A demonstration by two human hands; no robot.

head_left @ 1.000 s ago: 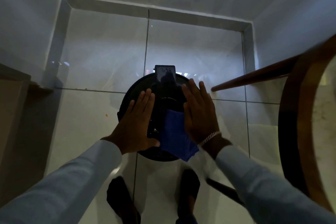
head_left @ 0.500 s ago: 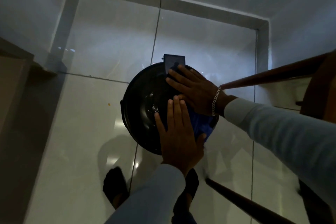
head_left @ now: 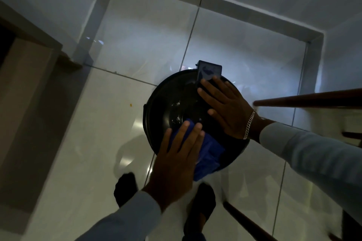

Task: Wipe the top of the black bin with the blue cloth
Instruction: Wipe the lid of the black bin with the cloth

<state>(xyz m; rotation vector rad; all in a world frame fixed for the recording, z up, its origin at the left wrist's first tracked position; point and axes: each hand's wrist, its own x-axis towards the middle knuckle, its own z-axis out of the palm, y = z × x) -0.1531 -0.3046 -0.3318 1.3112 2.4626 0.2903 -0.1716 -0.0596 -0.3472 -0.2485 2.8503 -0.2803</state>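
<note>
1. The blue cloth (head_left: 208, 154) lies on the near part of the black bin (head_left: 168, 103) lid, pressed flat under the left hand (head_left: 176, 160) — its fingers (head_left: 183, 133) are stretched out close together on top of the cloth, not curled around it.
2. Cloth shows past the fingertips and bunches to their right, hanging over the lid's near edge.
3. The right hand (head_left: 227, 111) rests flat on the lid's far right side, fingers spread, holding nothing, apart from the cloth.
4. The bin stands on the tiled floor (head_left: 88, 133) in a corner.
5. Dim light hides the lid's surface detail — both hands cover much of it, and the bin's body is out of sight.
</note>
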